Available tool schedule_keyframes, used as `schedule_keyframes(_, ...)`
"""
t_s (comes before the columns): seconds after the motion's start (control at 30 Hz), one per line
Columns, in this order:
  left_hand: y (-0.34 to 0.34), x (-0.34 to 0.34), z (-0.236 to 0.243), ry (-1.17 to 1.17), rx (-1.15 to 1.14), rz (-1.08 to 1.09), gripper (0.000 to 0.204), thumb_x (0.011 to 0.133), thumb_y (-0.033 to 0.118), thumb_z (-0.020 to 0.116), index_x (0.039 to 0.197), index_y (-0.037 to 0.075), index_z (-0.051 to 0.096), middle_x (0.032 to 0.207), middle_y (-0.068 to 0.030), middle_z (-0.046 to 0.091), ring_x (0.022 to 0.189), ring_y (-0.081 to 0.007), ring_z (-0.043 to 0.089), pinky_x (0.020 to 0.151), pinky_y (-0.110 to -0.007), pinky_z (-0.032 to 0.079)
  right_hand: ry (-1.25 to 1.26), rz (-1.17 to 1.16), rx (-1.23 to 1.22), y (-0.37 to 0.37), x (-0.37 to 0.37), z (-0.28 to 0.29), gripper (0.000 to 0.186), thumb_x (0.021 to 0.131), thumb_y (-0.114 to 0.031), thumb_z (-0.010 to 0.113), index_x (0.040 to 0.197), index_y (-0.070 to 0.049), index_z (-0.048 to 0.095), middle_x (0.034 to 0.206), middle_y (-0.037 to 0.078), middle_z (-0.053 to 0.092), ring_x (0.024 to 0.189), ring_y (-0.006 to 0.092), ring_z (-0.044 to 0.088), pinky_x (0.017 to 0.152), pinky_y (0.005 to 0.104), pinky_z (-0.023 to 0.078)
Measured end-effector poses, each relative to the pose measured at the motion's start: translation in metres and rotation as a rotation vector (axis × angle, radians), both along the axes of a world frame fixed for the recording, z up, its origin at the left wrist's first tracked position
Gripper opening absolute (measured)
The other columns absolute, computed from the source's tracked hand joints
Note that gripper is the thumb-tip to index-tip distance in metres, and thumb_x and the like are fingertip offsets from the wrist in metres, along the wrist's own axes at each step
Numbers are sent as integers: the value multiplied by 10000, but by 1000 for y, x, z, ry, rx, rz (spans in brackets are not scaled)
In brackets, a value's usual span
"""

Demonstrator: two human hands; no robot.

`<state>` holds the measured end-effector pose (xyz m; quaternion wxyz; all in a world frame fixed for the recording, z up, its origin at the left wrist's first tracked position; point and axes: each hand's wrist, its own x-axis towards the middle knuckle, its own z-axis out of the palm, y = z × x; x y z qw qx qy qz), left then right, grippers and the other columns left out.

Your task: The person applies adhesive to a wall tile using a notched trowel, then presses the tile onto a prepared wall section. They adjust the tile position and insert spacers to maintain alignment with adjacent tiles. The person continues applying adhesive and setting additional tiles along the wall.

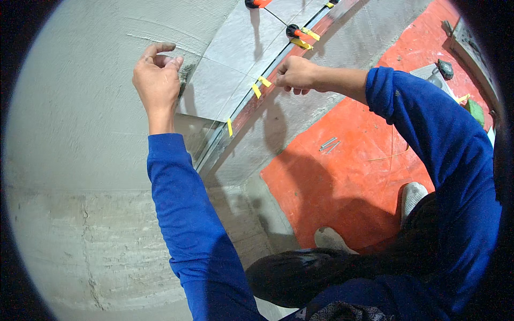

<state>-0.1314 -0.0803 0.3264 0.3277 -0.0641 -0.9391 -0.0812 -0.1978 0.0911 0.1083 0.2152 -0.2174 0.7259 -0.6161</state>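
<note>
My left hand is raised in front of the grey plastered wall, by the left edge of the pale grey tiles. Its fingers are bent, the index finger and thumb stand apart, and nothing shows between them. My right hand is closed, fingers curled in, close to the reddish rail along the tiles' lower edge. Whatever it may hold is hidden. Several small yellow strips, one pair just left of my right hand, sit along the rail. A black round piece with an orange part rests on the tiles farther up.
Orange-red sheeting covers the floor to the right, with small metal rods lying on it. A dark tool and a green object lie at the far right. My shoes stand on the sheeting.
</note>
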Motion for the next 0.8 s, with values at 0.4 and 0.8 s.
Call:
schedule_keyframes(0.4, -38, 35, -38, 168, 528, -59, 175, 869, 102, 717, 862, -71, 691, 733, -56, 650, 605, -106, 581, 597, -256, 464, 534, 5, 155, 13, 14, 16, 267, 804, -227, 660, 886, 25, 699, 809, 225, 690, 830, 362, 693, 768, 444, 527)
schedule_keyframes(0.8, -167, 100, -118, 141, 413, 144, 336, 969, 284, 624, 855, -24, 696, 770, -90, 668, 726, -138, 599, 701, -317, 507, 769, -64, 403, 64, 46, 42, 365, 845, -290, 702, 676, 9, 578, 602, 195, 556, 579, 364, 574, 591, 451, 444)
